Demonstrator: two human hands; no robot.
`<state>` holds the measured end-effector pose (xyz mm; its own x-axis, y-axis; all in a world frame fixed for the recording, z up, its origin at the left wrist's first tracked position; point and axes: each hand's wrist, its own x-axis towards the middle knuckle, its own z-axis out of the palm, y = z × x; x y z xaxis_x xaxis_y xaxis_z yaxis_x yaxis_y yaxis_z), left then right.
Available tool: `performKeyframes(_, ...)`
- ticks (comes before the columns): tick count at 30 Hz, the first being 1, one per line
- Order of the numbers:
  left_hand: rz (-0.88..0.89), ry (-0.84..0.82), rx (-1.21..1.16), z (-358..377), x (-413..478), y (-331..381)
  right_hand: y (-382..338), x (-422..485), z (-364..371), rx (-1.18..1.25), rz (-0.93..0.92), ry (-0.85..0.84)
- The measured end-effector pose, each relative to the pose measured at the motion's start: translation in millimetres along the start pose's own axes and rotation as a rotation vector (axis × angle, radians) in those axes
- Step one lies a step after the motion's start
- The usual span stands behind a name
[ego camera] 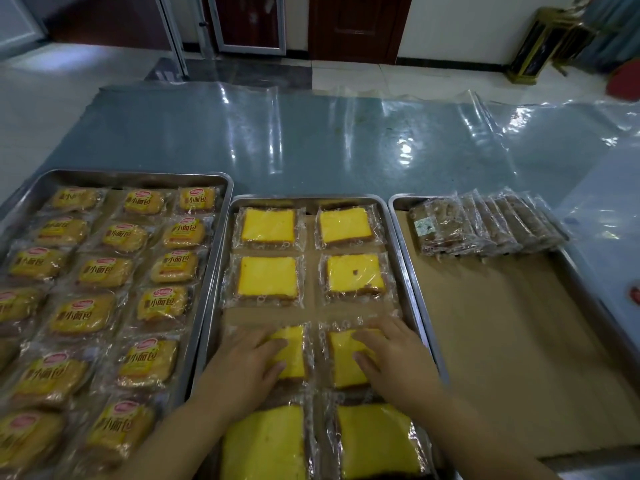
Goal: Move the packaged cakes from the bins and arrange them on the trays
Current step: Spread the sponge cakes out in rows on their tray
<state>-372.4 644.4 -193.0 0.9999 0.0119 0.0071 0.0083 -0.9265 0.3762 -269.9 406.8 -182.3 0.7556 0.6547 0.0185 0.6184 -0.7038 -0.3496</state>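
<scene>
I have both hands flat in the third row from the far rim of the middle tray (308, 197): left hand (249, 362) on the left cake (292, 351), right hand (391, 355) on the right cake (346, 367), fingers straight, gripping nothing. A bare paper strip (311, 311) separates these cakes from the second row, so I judge there is room to slide both toward that rim.

Looks forward and down from head height, wide-angle, close over the trays (308, 197) on the worktop (311, 143), reaching the floor (398, 77) and doors (356, 26) beyond.
</scene>
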Motion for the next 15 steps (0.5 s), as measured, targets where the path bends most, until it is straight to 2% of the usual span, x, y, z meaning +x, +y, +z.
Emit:
performKeyframes(2, 0.042, -0.016, 0.079, 5.0, -6.7, 2.6, 1.7, -8.7, 8.8, -0.053, 0.036, -0.120)
performKeyframes(4, 0.058, -0.007, 0.115, 6.9, -8.0, 2.6, 1.1, -8.7, 12.2, -0.065, 0.072, -0.152)
performKeyframes(12, -0.061, -0.018, 0.001, 6.1, 1.9, -6.0, -2.1, 5.8, 8.3, -0.073, 0.099, -0.126)
performKeyframes(15, -0.118, 0.029, -0.036, 5.5, -10.6, 2.1, -3.1, -10.6, 4.8, -0.023, 0.076, -0.069)
